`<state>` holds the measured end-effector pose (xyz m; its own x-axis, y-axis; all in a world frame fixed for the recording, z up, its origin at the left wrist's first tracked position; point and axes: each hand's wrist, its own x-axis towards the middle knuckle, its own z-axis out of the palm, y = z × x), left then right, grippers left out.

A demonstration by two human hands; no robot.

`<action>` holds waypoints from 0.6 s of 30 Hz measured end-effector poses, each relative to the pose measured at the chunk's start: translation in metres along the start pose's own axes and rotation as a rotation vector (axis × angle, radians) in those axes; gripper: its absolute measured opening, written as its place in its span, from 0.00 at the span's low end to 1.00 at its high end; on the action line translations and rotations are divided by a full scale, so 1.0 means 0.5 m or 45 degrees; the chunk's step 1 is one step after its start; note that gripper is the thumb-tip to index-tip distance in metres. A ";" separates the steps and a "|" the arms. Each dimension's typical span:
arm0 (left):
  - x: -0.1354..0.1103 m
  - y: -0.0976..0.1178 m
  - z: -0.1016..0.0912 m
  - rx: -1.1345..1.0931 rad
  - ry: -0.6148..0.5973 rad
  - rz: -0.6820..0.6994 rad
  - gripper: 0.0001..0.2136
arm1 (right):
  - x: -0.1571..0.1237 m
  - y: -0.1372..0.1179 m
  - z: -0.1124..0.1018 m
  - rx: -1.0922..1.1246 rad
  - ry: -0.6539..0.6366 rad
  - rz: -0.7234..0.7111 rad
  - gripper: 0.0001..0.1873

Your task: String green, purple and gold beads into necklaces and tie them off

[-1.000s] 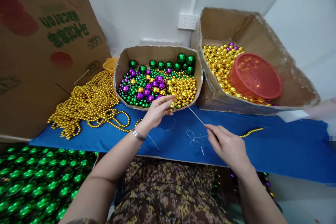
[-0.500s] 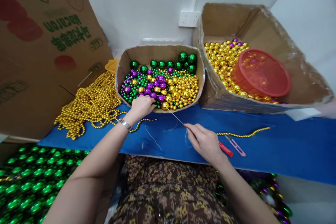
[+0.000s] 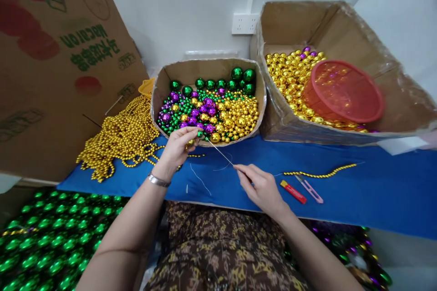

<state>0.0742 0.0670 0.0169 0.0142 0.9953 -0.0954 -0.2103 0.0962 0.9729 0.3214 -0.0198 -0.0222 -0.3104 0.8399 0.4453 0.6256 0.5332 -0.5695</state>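
My left hand (image 3: 179, 146) is closed at the front rim of the middle cardboard box (image 3: 208, 64), pinching a green bead (image 3: 200, 134) between thumb and fingertips. A gold bead (image 3: 190, 144) shows under its fingers. My right hand (image 3: 262, 187) is closed on the near end of a long thin needle (image 3: 220, 151), whose far tip points up toward the green bead; I cannot tell whether they touch. Thread trails from near my right hand to a short string of gold beads (image 3: 319, 174). Purple, green and gold loose beads (image 3: 239, 113) fill the middle box.
A pile of gold bead strands (image 3: 119, 136) lies left. At right stands a bigger box (image 3: 283, 129) of gold beads holding a red plastic basin (image 3: 348, 93). A red lighter-like item (image 3: 293, 192) and a pink cutter (image 3: 310, 189) lie on the blue cloth (image 3: 375, 191).
My left hand has drawn back from the beads in the box, and a green bead now shows in its fingertips. My right hand has shifted slightly left with the needle.
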 end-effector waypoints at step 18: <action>-0.039 -0.016 0.020 0.183 0.130 0.180 0.12 | -0.006 -0.014 -0.009 -0.348 -0.097 -0.098 0.16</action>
<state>0.0851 0.0469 0.0133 -0.1060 0.9939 0.0302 -0.0616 -0.0369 0.9974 0.3214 -0.0267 -0.0163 -0.4105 0.8089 0.4209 0.7645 0.5569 -0.3247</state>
